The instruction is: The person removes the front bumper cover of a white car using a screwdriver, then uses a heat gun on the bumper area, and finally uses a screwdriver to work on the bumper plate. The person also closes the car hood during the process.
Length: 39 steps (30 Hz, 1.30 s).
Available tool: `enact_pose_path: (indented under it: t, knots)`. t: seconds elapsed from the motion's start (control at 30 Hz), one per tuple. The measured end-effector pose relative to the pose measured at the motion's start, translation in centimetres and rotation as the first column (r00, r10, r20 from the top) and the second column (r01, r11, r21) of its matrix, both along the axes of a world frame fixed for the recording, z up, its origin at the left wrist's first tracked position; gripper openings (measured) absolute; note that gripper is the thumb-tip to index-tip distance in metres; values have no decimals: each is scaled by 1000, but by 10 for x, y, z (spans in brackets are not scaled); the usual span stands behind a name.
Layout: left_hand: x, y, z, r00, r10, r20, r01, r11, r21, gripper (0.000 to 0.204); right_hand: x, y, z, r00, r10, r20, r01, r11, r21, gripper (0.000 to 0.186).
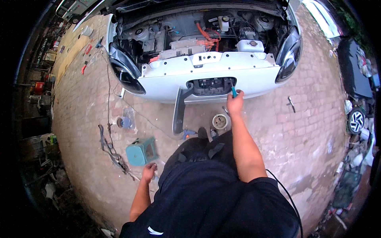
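At the white bumper (258,88), the right hand (235,104) grips a teal-handled tool (234,92), pointed into the right end of the opening (212,86); poor seating could send it slipping, scratching the bumper! Left hand (149,173) hangs free-armed; its fingers, can't tell.

Soft daylight brightens the white bumper (160,82) — edges bow, corners go black.

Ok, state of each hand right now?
Left hand: partly curled; can't tell whether it holds anything.
Right hand: closed around a teal-handled tool.
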<state>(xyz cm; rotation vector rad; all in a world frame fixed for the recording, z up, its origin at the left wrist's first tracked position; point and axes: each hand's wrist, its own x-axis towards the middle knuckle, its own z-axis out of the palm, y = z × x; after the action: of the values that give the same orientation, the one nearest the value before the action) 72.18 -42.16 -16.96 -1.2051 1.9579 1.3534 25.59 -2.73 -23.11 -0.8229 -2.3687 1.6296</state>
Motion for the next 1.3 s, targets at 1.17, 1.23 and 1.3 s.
enact_pose_path:
  t: [1.17,1.23,1.3]
  knots:
    - [11,6,2,995,97,32,-98,994,48,22,8,-10,25,998,-62,-20,45,878,-476,44]
    - [14,8,0,994,105,7,-105,993,61,21,4,-17,35,996,-74,-59,65,988,-139,49]
    - [6,8,0,997,72,35,-75,994,82,20,1,7,24,989,35,144,65,770,-635,47]
